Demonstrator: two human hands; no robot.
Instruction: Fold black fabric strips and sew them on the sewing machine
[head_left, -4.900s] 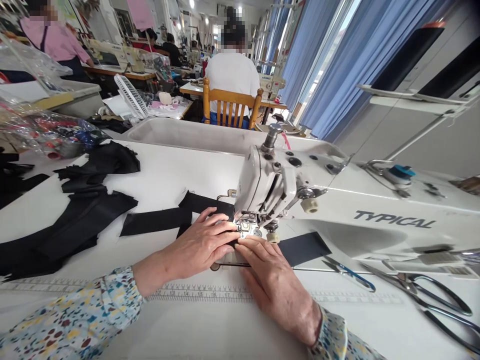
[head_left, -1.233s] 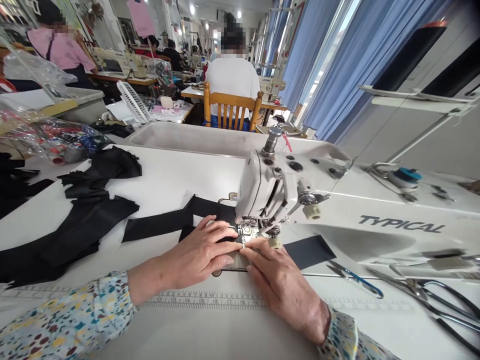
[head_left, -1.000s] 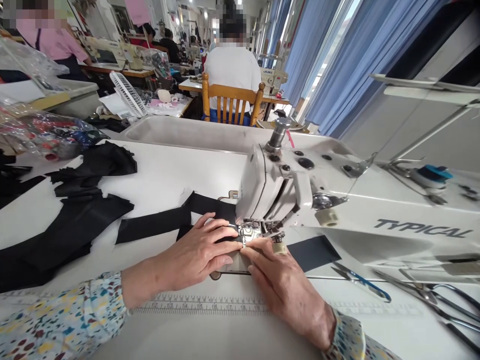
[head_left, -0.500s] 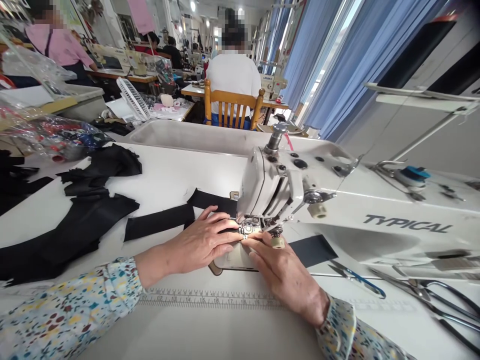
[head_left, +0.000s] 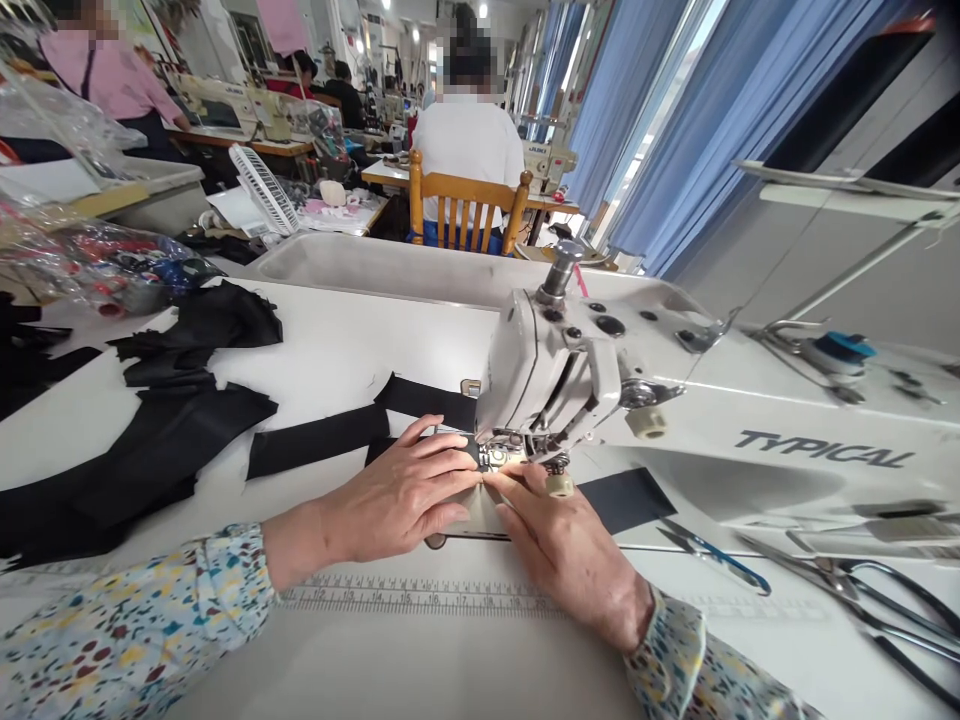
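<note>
My left hand (head_left: 401, 497) lies with fingers stretched out over a small black fabric piece (head_left: 469, 455) at the presser foot (head_left: 495, 456) of a white sewing machine (head_left: 544, 375). Its index fingertip meets the fingertips of my right hand (head_left: 562, 525) just in front of the foot. The right fingers are pressed together; what they pinch, if anything, is hidden. Left of my hands lies a black fabric strip (head_left: 319, 442), with another strip (head_left: 424, 400) behind it. A dark rectangular piece (head_left: 628, 500) rests to the right of my right hand.
Blue-handled snips (head_left: 716, 557) and large scissors (head_left: 855, 590) lie at the right. Black cloth pieces (head_left: 139, 460) spread over the left of the table. A printed ruler scale (head_left: 405, 597) runs along the front. Ahead, a person in white (head_left: 469, 140) sits on a wooden chair (head_left: 469, 205).
My left fingers have shifted and spread slightly, so more of the black fabric shows beside the presser foot. My right hand stays nearly in place. The view has moved a little.
</note>
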